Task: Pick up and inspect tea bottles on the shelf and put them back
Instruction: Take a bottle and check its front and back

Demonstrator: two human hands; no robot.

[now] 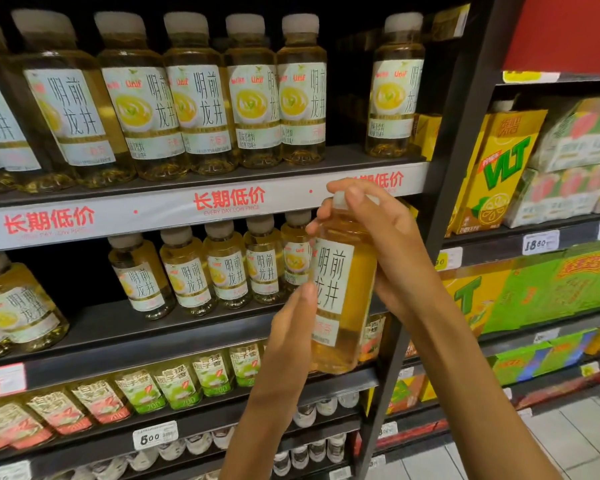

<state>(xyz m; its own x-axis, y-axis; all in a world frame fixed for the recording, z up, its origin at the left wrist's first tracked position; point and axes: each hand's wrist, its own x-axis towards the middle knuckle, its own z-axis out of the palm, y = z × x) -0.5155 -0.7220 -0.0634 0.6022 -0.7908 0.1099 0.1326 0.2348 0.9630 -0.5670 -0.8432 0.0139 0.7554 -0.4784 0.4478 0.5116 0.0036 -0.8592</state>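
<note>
I hold a tea bottle (pixel 343 292) upright in front of the shelves; it has amber liquid, a white cap and a white label with black characters. My right hand (pixel 381 244) grips it from the right, fingers curled over the cap and neck. My left hand (pixel 297 317) rests against the bottle's left side with straight fingers along the label. Matching tea bottles stand in a row on the top shelf (pixel 222 181) and on the middle shelf (pixel 187 323). The top row has a gap between its rightmost bottle (pixel 397 88) and the others.
A dark upright post (pixel 444 216) divides this bay from the right bay, which holds yellow VLT cartons (pixel 496 174) and green multipacks (pixel 548 289). Lower shelves carry small green- and red-labelled bottles (pixel 174 386). Price tags line the shelf edges. Tiled floor shows at bottom right.
</note>
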